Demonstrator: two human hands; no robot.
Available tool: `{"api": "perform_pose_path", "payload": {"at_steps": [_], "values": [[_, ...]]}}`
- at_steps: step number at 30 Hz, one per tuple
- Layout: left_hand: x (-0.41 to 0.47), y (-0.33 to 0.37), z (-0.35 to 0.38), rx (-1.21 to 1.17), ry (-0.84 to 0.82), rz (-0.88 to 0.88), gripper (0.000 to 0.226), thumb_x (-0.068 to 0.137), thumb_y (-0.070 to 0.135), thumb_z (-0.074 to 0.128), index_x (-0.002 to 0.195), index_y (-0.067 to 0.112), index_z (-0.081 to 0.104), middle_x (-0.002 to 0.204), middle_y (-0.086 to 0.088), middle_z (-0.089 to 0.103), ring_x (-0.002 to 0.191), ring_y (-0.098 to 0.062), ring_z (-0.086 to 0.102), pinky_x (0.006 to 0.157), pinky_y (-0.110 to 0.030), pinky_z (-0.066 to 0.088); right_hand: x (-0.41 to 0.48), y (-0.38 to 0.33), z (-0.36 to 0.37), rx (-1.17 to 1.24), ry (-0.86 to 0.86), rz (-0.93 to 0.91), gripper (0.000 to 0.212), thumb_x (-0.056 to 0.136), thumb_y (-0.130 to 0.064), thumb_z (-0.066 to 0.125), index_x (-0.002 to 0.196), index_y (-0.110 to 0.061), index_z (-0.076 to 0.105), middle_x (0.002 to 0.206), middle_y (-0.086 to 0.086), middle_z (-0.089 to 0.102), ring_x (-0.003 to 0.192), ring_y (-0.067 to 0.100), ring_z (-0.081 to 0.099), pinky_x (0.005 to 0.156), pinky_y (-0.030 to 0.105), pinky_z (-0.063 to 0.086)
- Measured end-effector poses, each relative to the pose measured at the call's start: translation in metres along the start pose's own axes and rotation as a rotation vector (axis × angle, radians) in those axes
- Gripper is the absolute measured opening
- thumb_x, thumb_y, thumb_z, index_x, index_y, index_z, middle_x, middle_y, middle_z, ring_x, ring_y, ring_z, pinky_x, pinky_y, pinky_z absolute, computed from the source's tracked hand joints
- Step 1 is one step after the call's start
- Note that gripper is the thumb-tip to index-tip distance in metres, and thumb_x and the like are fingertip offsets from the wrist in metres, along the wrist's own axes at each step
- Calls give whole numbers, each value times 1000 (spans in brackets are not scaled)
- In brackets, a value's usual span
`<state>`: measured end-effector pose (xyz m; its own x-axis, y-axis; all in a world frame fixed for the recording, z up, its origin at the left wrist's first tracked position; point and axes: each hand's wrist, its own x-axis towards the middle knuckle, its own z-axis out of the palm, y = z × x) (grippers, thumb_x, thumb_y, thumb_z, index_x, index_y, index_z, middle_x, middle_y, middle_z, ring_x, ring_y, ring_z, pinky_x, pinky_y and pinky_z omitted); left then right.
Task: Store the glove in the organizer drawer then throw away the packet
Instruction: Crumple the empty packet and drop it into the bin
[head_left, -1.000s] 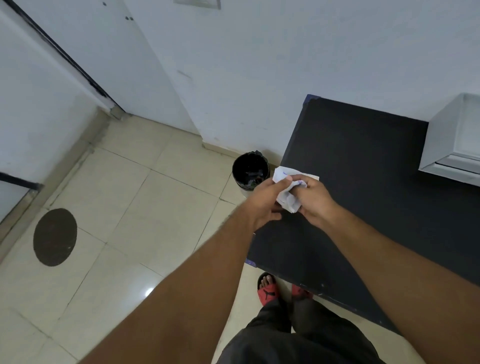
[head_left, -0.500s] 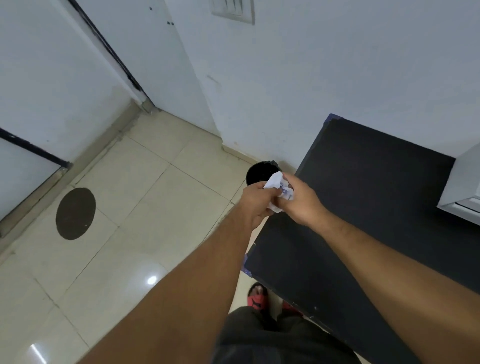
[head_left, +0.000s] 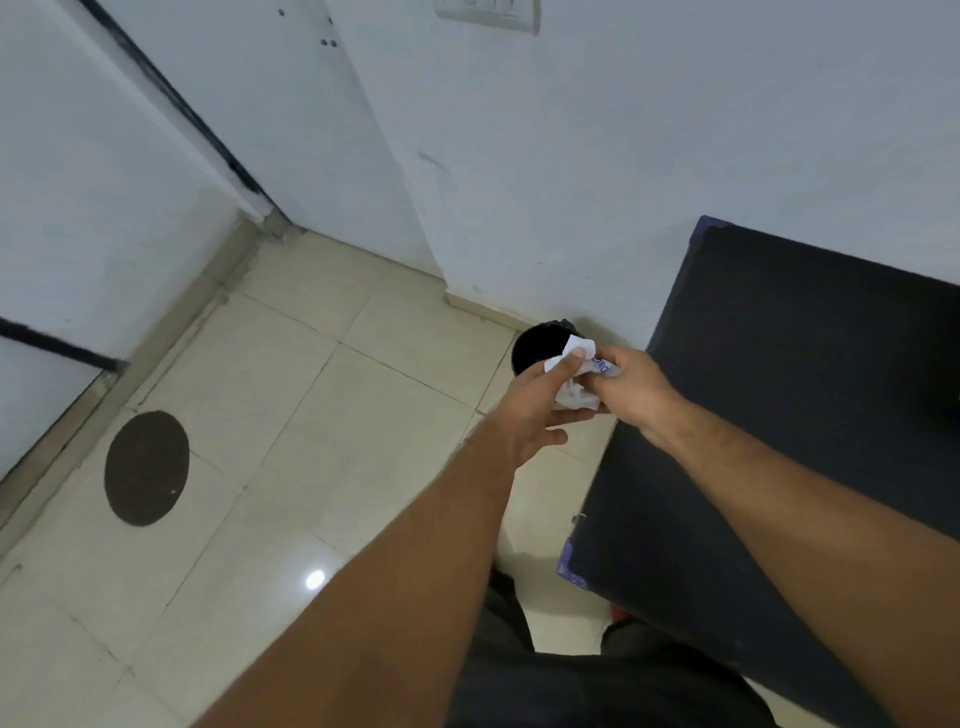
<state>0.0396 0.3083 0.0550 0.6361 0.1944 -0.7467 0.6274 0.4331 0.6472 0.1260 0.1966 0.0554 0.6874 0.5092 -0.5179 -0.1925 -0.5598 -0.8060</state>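
Note:
A crumpled white packet (head_left: 575, 382) with blue print is pinched between both hands. My left hand (head_left: 535, 410) grips its left side with thumb and fingers, and my right hand (head_left: 631, 392) holds its right side. Both hands hover above the floor just in front of a small black bin (head_left: 535, 351) that stands against the wall; the hands cover the bin's near rim. The glove and the organizer drawer are out of view.
A black table (head_left: 805, 415) fills the right side, its left edge next to my right hand. Beige floor tiles (head_left: 322, 415) spread to the left, with a dark round floor cover (head_left: 147, 467). White walls (head_left: 571, 156) stand behind the bin.
Both hands have carried the packet left off the table edge and out toward the bin. The view has swung left, and the white organizer has left the frame.

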Motion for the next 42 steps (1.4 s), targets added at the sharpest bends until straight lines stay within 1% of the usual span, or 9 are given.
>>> {"api": "perform_pose_path", "payload": {"at_steps": [5, 9, 14, 20, 23, 28, 32, 36, 42], "values": [[16, 26, -59, 118, -18, -40, 43, 90, 52, 64, 123, 24, 66, 113, -3, 76, 96, -24, 76, 72, -33, 47, 16, -22, 39, -162, 96, -67, 16, 89, -18, 59, 77, -14, 69, 69, 2, 67, 64, 17, 60, 58, 28, 43], [34, 42, -97, 153, 105, -3, 26, 90, 21, 70, 114, 13, 68, 111, -16, 74, 81, -28, 72, 53, -26, 46, 28, -34, 71, -169, 96, -114, 8, 85, -19, 69, 90, -13, 72, 65, -3, 60, 63, 15, 53, 61, 32, 42], [68, 54, -115, 169, 221, 14, 16, 90, 0, 60, 101, 6, 70, 98, -17, 74, 72, -25, 68, 51, -27, 49, 39, -46, 87, 119, 93, -26, 42, 84, -2, 72, 125, -10, 66, 88, 19, 71, 76, 21, 61, 75, 41, 56], [94, 74, -98, 48, 103, -62, 26, 92, -6, 56, 112, 6, 67, 106, -13, 69, 84, -22, 68, 51, -18, 54, 71, -36, 76, 143, 111, -28, 35, 81, 6, 64, 111, -10, 72, 104, 24, 72, 99, 44, 64, 90, 55, 50], [108, 78, -94, 158, 35, -41, 52, 89, -15, 46, 133, 10, 62, 120, -12, 67, 95, -24, 67, 54, -21, 48, 95, -27, 71, 150, 154, -15, 41, 81, 3, 63, 114, -19, 72, 102, 8, 76, 96, 27, 71, 85, 43, 55], [140, 77, -98, 293, 120, 41, 41, 92, -7, 60, 128, 12, 63, 120, -12, 70, 93, -26, 74, 44, -13, 44, 135, -12, 70, 117, 139, 38, 44, 83, -5, 65, 121, -26, 68, 108, -10, 74, 98, 6, 69, 77, 15, 51], [177, 74, -101, 388, 200, 55, 30, 89, 9, 72, 117, 14, 64, 108, -15, 74, 97, -30, 74, 58, -25, 51, 162, -2, 70, 110, 128, 85, 50, 85, -5, 60, 131, -24, 61, 120, -7, 70, 106, 10, 67, 89, 23, 53], [220, 70, -101, 443, 180, 17, 35, 88, 15, 74, 122, 13, 64, 114, -14, 72, 99, -28, 72, 72, -31, 56, 188, 15, 73, 81, 171, 162, 54, 89, -3, 59, 142, -17, 52, 136, 1, 57, 115, 17, 61, 73, -2, 40], [268, 63, -105, 472, 76, -46, 47, 92, 14, 68, 137, 14, 55, 127, -11, 66, 109, -27, 68, 71, -25, 51, 218, 39, 81, 77, 225, 260, 59, 89, -10, 57, 145, -25, 47, 145, 1, 52, 125, 22, 56, 98, 37, 50]]}}
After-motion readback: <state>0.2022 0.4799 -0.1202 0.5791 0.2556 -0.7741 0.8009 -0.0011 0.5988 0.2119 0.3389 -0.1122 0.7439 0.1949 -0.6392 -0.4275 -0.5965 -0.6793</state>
